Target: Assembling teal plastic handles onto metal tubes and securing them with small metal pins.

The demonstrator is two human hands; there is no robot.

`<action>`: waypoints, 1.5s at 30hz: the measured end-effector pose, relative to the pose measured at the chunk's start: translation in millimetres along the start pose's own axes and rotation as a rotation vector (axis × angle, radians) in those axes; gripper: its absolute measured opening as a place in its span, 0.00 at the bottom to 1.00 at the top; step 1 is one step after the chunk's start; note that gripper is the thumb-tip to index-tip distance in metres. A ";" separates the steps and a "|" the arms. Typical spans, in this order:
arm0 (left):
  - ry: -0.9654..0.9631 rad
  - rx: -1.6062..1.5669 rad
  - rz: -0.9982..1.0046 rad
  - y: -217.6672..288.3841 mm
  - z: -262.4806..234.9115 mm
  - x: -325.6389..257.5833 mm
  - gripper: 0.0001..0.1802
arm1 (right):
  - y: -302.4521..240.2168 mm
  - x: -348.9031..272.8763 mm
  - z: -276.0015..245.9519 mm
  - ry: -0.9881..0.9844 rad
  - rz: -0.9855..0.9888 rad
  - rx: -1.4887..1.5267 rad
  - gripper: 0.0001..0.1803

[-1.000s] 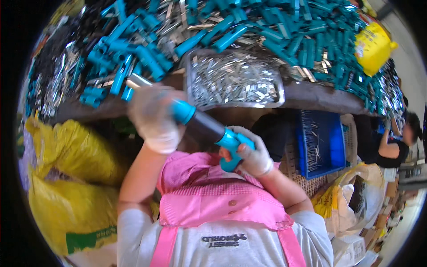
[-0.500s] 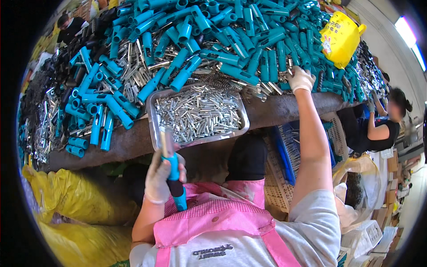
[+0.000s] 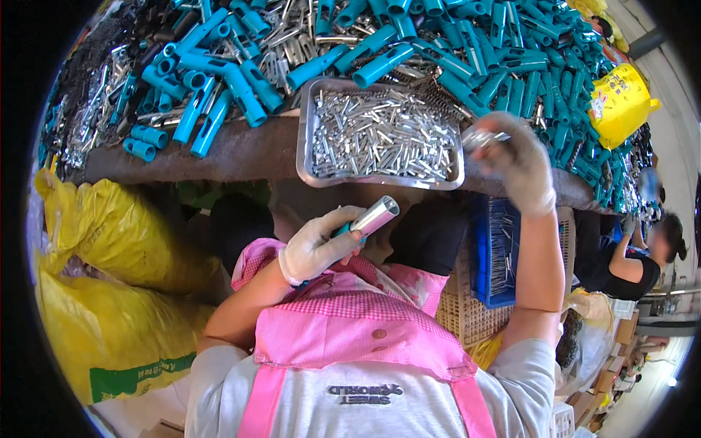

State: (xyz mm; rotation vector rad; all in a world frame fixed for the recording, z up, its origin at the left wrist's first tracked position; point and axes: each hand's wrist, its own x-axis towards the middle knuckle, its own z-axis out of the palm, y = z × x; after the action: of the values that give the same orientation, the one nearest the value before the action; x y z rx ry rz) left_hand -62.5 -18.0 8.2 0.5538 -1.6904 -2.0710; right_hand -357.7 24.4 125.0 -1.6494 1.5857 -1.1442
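My left hand [image 3: 321, 244], in a white glove, is closed around a teal tubular handle with a shiny metal tube [image 3: 378, 214] at its upper end. It is held tilted above my lap, the metal end pointing up and right; much of the handle is hidden by my fingers. My right hand [image 3: 527, 169], gloved too and smeared by motion, is closed on a shiny metal piece [image 3: 485, 137] beside the tray's right edge. The exact shape of that piece is blurred. Short metal pins [image 3: 383, 135] fill the metal tray [image 3: 380, 181] at the table's front edge.
Teal slotted tubes [image 3: 226, 77] are heaped across the table, with dark coil springs [image 3: 438, 95] behind the tray. A yellow container [image 3: 621, 106] sits far right. Below are a blue basket [image 3: 482, 255] and yellow sacks [image 3: 124, 314]. Another person [image 3: 635, 263] works at the right.
My right hand has come back from the heap toward the tray, now with a metal piece. My left hand has tipped the tube rightward. The whole view has shifted.
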 end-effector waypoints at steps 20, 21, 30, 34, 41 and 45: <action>0.146 0.916 0.343 0.8 -11.5 -47.4 0.19 | -39.9 -50.8 98.8 -0.429 -0.055 -0.284 0.14; 0.166 0.819 0.353 -3.6 -13.3 -48.2 0.19 | -43.7 -51.0 102.1 -0.357 -0.111 -0.273 0.17; 0.286 0.835 0.492 -10.1 -21.5 -49.1 0.18 | -25.9 -56.3 117.1 -0.323 -0.436 -0.386 0.20; 0.289 1.197 0.451 -0.8 -14.8 -50.4 0.19 | -9.9 -59.2 117.5 -0.424 0.359 0.048 0.15; 0.297 1.146 0.440 -2.2 -20.7 -48.9 0.20 | -5.3 -65.0 129.4 -0.296 -0.092 -0.293 0.20; 0.236 1.229 0.377 7.7 -25.0 -53.3 0.19 | 1.7 -67.3 136.6 -0.197 -0.183 -0.222 0.21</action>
State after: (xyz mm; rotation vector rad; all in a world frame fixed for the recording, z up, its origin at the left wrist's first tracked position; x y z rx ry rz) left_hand -3.8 -10.9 13.6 0.6807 -2.5058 -0.5063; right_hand -234.8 69.1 47.1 -2.0201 1.5029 -0.8847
